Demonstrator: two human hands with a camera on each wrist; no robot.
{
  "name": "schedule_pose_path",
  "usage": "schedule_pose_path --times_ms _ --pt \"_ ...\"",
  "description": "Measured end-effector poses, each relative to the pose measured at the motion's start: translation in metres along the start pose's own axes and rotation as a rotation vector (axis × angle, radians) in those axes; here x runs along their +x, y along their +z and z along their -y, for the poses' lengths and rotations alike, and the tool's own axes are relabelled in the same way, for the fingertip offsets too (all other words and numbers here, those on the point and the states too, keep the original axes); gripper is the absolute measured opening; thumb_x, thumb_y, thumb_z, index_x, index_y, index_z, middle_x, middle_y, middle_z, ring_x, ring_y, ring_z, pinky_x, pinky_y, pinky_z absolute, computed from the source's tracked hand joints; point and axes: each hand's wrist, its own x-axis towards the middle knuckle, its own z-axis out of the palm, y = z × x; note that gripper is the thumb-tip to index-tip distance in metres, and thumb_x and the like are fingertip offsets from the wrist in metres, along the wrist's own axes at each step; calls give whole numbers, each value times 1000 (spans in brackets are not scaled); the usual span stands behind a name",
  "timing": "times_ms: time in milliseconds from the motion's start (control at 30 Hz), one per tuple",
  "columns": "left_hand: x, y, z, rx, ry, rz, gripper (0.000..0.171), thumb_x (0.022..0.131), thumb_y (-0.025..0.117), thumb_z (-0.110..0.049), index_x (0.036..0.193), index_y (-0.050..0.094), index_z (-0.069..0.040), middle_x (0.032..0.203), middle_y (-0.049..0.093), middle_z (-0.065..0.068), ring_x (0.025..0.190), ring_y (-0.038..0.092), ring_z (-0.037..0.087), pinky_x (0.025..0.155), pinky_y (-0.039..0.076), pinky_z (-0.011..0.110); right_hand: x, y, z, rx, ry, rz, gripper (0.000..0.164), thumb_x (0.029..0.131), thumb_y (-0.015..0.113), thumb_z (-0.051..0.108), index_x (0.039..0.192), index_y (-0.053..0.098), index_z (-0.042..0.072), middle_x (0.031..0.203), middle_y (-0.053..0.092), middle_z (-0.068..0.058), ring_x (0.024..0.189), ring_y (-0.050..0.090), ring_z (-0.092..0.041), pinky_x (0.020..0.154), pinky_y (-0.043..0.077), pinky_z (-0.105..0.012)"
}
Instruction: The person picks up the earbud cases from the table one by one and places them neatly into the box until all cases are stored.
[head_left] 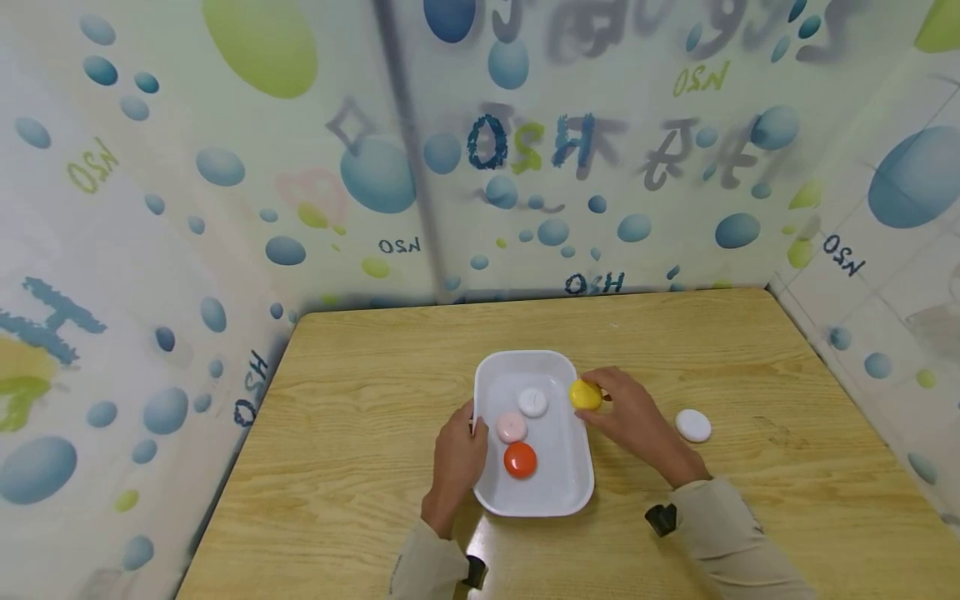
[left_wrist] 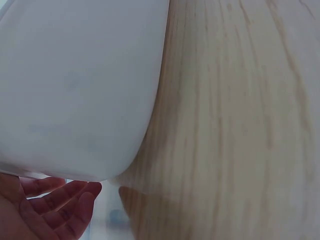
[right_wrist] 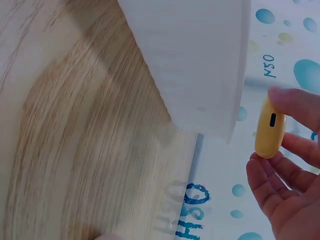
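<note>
Left hand (head_left: 457, 457) grips the white tray (head_left: 558, 477) at its left rim; most fingers hidden behind it in head view. Right hand (head_left: 636, 418) pinches the yellow disc (head_left: 585, 395) at the tray's right rim; contact with rim: can't tell. Dark slot on disc edge, right wrist view only. Both wrist views cut off the tray and hide its inside. Inside, per head view: white disc (head_left: 532, 402), pink disc (head_left: 512, 427), red disc (head_left: 521, 460). Dark objects at both cuffs, hard to make out. Wood-grain table (head_left: 360, 417), second white disc (head_left: 693, 425) right of tray. Pale walls (head_left: 465, 217), blue-green bubble prints, reversed lettering, some blurred.
</note>
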Motion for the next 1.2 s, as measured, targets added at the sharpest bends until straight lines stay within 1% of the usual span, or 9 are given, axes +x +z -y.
schedule_pose_path --times_ms 267,500,733,933,1200 --pt "1 0 1 4 11 -14 36 89 49 -17 123 55 -9 98 62 7 79 58 18 65 48 34 2 14 12 -5 1 44 50 71 75 22 116 56 8 115 52 -6 95 53 -19 79 49 -34" --pt "1 1 2 12 10 -17 35 88 50 -16 122 55 -10 97 62 6 77 57 17 65 47 33 2 28 19 -30 -44 67 52 70 76 22 116 57 8 112 54 -3 92 52 -15 77 49 -31" --pt "1 1 2 25 15 -33 35 88 49 -17 122 57 -12 94 62 5 76 56 17 66 46 34 1 40 27 -39 -55 121 51 71 76 24 116 57 11 111 54 0 97 51 -13 84 46 -31" --pt "1 0 1 25 14 -30 36 87 49 -17 122 56 -12 94 61 5 75 56 17 65 45 34 0 48 29 -45 -100 137 48 71 76 22 115 59 10 110 55 0 97 50 -13 87 44 -32" --pt "0 -2 0 20 2 -26 37 88 48 -18 123 56 -14 95 62 5 77 57 17 65 46 34 0 53 30 -80 -126 151 48 72 75 24 115 59 10 109 53 0 96 50 -12 86 44 -31"
